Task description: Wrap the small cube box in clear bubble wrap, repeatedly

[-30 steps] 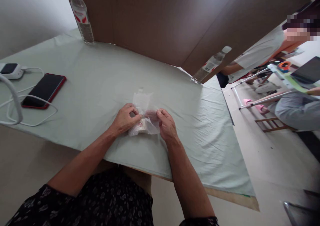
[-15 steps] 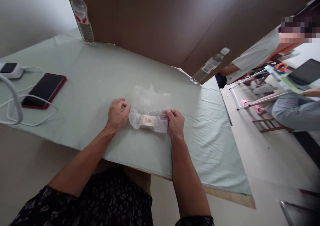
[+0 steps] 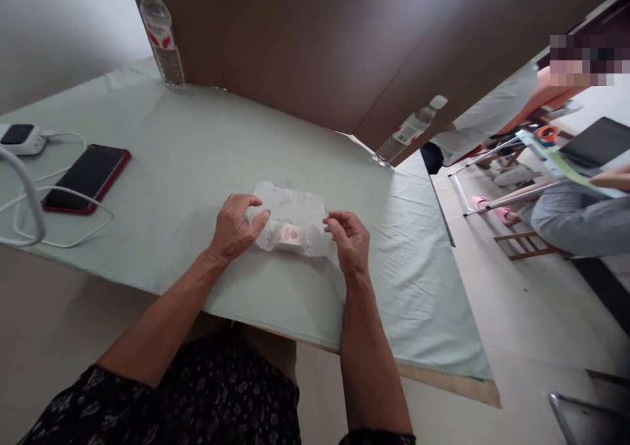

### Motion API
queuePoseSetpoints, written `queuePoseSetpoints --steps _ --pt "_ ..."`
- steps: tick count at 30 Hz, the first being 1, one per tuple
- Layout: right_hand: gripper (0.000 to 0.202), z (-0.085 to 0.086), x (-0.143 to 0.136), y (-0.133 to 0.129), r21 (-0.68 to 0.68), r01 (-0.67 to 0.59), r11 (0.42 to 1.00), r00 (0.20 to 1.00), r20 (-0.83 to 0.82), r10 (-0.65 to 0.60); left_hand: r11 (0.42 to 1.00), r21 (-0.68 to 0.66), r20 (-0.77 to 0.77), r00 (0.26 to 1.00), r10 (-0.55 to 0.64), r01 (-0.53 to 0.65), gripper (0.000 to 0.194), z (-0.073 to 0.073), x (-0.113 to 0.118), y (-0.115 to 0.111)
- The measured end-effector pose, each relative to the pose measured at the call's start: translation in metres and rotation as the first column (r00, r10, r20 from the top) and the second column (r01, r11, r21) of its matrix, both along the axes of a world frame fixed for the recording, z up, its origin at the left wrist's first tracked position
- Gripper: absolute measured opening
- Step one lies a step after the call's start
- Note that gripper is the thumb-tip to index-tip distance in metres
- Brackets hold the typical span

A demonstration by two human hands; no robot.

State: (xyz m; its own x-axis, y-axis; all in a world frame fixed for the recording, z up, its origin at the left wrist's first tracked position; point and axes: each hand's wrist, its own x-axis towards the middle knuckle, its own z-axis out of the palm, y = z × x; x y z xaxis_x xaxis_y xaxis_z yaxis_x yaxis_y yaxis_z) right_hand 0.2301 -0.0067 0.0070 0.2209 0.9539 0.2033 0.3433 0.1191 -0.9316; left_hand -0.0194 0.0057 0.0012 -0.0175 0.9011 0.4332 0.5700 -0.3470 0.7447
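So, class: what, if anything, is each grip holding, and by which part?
The left grip is open at the left edge of the wrap, holding nothing visible. The right grip is at the opposite edge; whether it pinches cannot be told.

The person's black top point(image 3: 221, 396) is scattered with small flowers in pale grey and faint pink, its left sleeve point(image 3: 93, 399) and right sleeve point(image 3: 381, 438) both ending near the elbow, with bare forearms point(image 3: 170, 320), left hand point(image 3: 232, 228) and right hand point(image 3: 353, 240) beyond its hems.
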Motion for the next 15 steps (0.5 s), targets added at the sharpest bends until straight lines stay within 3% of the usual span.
queuePoseSetpoints --steps 3,6,8,10,12,13,15 --pt "0.035 0.005 -0.001 -0.005 -0.082 -0.152 0.985 0.988 0.022 0.154 0.994 -0.09 -0.011 0.998 -0.068 0.067 0.032 0.001 0.001 -0.003" --pt "0.033 0.014 0.002 -0.01 -0.142 -0.308 0.941 0.951 -0.045 0.304 0.948 -0.23 0.169 0.968 -0.183 0.22 0.047 0.007 -0.003 -0.005" --pt "0.034 0.022 0.006 -0.013 -0.211 -0.481 0.851 0.877 -0.119 0.466 0.848 -0.301 0.38 0.871 -0.312 0.436 0.051 0.013 -0.009 -0.007" --pt "0.036 0.028 0.01 -0.016 -0.346 -0.634 0.692 0.766 -0.16 0.622 0.685 -0.326 0.551 0.72 -0.422 0.652 0.051 0.018 -0.016 -0.007" --pt "0.038 0.031 0.013 -0.017 -0.487 -0.668 0.563 0.697 -0.142 0.703 0.544 -0.401 0.571 0.666 -0.48 0.737 0.046 0.02 -0.019 -0.007" --pt "0.04 0.032 0.014 -0.017 -0.534 -0.648 0.544 0.69 -0.11 0.715 0.516 -0.452 0.536 0.684 -0.495 0.727 0.041 0.019 -0.02 -0.006" --pt "0.042 0.031 0.017 -0.016 -0.555 -0.577 0.599 0.727 -0.016 0.686 0.569 -0.519 0.408 0.769 -0.491 0.638 0.027 0.015 -0.019 -0.005"
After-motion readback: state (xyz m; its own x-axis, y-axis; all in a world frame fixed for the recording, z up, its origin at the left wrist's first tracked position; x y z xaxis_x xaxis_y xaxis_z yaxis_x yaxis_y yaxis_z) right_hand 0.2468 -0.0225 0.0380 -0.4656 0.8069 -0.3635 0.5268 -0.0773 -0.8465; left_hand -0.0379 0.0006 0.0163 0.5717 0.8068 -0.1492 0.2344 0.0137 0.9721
